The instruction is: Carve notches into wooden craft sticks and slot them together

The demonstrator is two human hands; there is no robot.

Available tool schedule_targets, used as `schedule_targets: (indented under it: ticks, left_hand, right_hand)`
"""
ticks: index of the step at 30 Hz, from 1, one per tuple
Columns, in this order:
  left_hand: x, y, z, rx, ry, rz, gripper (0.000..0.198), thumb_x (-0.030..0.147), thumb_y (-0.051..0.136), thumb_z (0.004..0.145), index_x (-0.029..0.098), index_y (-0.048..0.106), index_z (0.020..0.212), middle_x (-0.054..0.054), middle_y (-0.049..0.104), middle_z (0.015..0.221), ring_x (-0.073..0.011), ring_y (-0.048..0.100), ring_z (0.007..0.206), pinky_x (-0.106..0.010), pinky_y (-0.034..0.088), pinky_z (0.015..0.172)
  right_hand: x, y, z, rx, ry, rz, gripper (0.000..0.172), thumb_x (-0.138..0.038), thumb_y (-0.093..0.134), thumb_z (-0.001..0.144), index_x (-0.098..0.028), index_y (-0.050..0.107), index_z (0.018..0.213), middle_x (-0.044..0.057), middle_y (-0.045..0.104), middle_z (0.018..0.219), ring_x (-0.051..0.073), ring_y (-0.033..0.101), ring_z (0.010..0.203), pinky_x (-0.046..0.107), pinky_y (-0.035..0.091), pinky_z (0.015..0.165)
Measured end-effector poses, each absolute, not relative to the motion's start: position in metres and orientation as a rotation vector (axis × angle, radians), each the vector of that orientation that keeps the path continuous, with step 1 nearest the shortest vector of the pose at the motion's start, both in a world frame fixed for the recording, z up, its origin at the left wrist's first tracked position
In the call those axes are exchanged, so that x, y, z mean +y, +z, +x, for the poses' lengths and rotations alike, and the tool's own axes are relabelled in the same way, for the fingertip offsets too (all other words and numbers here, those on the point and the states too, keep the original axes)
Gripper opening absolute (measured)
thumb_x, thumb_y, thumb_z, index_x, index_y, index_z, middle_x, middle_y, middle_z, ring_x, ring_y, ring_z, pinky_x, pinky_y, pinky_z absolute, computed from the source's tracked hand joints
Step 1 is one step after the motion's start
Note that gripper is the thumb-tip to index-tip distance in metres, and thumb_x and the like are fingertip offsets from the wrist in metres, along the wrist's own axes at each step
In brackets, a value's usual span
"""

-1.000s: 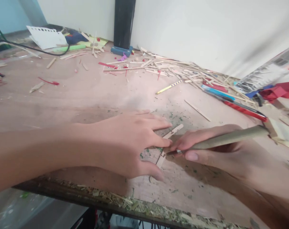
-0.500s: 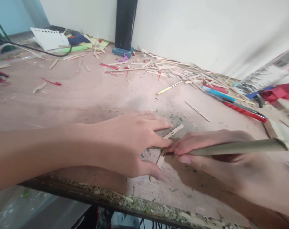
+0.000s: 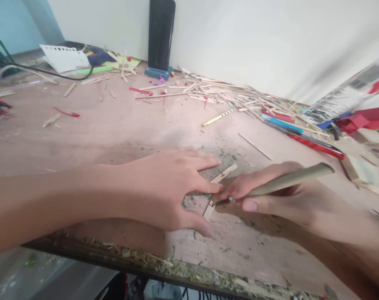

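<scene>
Wooden stick: in the head view, a pale, flat strip (image 3: pixel 224 173) lies slantwise on the bench (image 3: pixel 130 121), with dark marks or cuts near each end; its middle is partly hidden by the left index finger.
Left hand: palm down, left of the stick, fingers spread wide (image 3: pixel 177 187) and grasping nothing; thumb and index finger reach onto or against the stick, apparently to stop it sliding.
Right hand: on the stick's right (image 3: pixel 302 212), fingers closed in a pen-like pinch around a tool.
Tool: its rounded, greenish-tan handle (image 3: pixel 289 180) slopes up rightward; the dark tip meets or nearly meets the stick. The grip sits low, probably for fine control.
Phone: a black slab (image 3: pixel 160 35) well beyond the stick, propped upright by a blue stand (image 3: pixel 158 73).
Strip pile: loose wood strips (image 3: pixel 220 89) beyond the stick.
Shavings: scattered (image 3: pixel 189 268) nearer the wearer than the stick.
</scene>
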State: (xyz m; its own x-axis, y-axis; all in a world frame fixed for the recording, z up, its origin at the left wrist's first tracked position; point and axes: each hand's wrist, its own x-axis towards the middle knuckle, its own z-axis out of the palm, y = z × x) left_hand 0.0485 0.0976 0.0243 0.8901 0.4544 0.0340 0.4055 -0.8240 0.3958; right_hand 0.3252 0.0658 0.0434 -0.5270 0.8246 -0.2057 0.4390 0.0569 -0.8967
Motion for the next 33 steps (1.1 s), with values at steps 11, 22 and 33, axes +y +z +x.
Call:
schedule_targets:
  ticks: [11,22,33]
  left_hand:
    - [0.098,0.029,0.051,0.612,0.180,2.695,0.070,0.066,0.071,0.093,0.028,0.062,0.150,-0.014,0.036,0.172,-0.0328,0.034,0.160,-0.051,0.030,0.130]
    - [0.098,0.026,0.050,0.581,0.217,2.690,0.070,0.065,0.070,0.093,0.025,0.062,0.151,-0.015,0.037,0.171,-0.0358,0.036,0.159,-0.054,0.028,0.131]
    - [0.098,0.025,0.050,0.609,0.200,2.690,0.070,0.067,0.071,0.092,0.028,0.062,0.150,-0.014,0.035,0.172,-0.0345,0.035,0.160,-0.053,0.029,0.130]
  right_hand:
    - [0.063,0.042,0.323,-2.012,1.355,-1.317,0.015,-0.031,0.089,0.084,-0.034,0.088,0.099,0.001,0.085,0.108,0.025,0.081,0.102,0.027,0.068,0.085]
    - [0.055,0.048,0.313,-2.129,1.203,-1.284,0.010,-0.030,0.087,0.086,-0.035,0.087,0.094,0.000,0.085,0.104,0.025,0.081,0.093,0.027,0.068,0.077]
    - [0.060,0.041,0.323,-1.993,1.375,-1.340,0.012,-0.032,0.087,0.086,-0.036,0.087,0.098,0.000,0.085,0.104,0.025,0.080,0.097,0.027,0.067,0.074]
